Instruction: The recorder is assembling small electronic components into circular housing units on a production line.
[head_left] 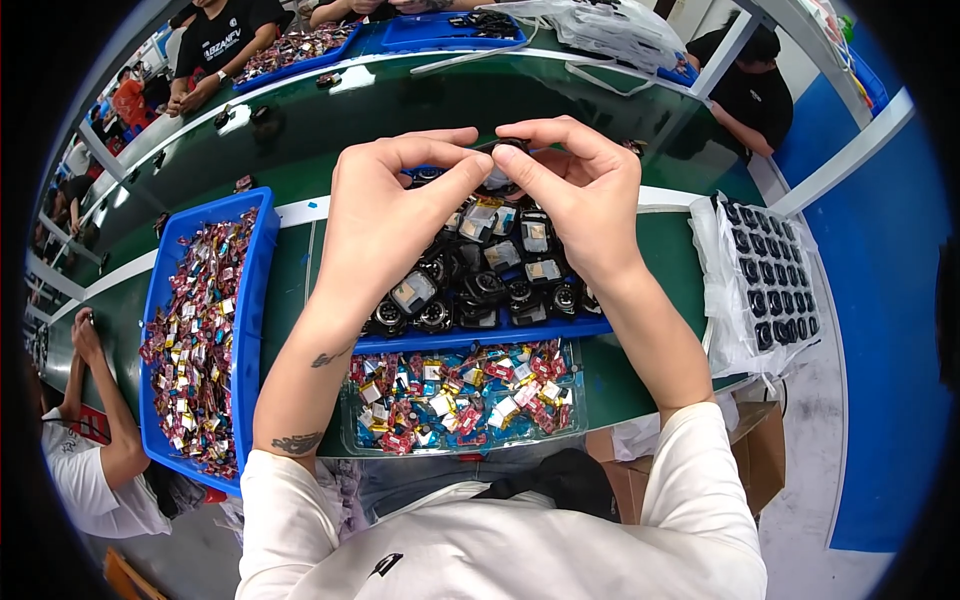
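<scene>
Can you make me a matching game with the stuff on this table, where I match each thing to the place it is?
Things:
1. small black round part
2. long blue bin
3. clear tray of small colourful pieces
4. white sheet of black parts

Places:
A. far right of the table
B. pinched between both hands' fingertips
C. left of the forearms
D. nearest the person's body

Pairs: 1-B, 2-C, 3-D, 4-A

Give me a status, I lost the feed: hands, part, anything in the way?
Left hand and right hand both pinching one small black part. Held above blue tray of black parts. Nothing between hands and tray.
</scene>
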